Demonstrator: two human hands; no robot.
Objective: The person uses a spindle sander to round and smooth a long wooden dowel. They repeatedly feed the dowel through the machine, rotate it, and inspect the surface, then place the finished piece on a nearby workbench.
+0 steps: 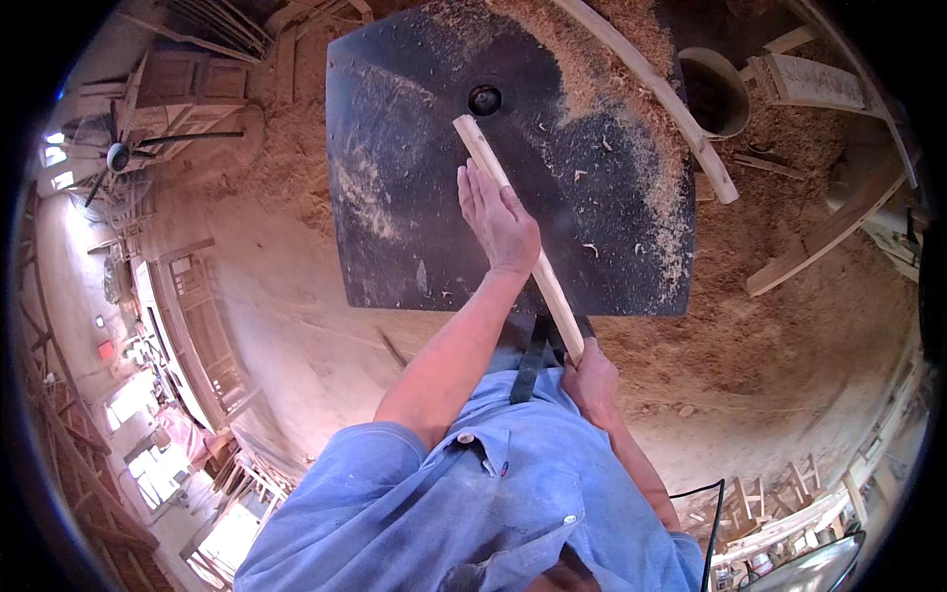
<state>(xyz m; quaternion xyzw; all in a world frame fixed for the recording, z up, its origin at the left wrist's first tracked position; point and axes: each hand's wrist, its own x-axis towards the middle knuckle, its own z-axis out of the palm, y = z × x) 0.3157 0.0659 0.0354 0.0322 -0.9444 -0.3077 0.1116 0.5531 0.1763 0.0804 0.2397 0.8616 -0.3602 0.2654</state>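
A long, pale wooden strip [557, 301] slants over a dark metal machine table [395, 266], its far end close to a round spindle [484, 100] set in a hole in the tabletop. Around the middle of the strip lies my left hand [498, 222], with fairly straight fingers along its left side and the thumb across from them. My right hand [592, 380], in front of my body, is closed round the strip's near end. The near end itself is hidden in that hand.
Wood shavings [602, 84] cover the table's far right part. A longer curved wooden piece [656, 84] lies along that edge, beside a round bucket [712, 94]. At the left stands a large fan [118, 156]. A curved board [829, 242] is at the right.
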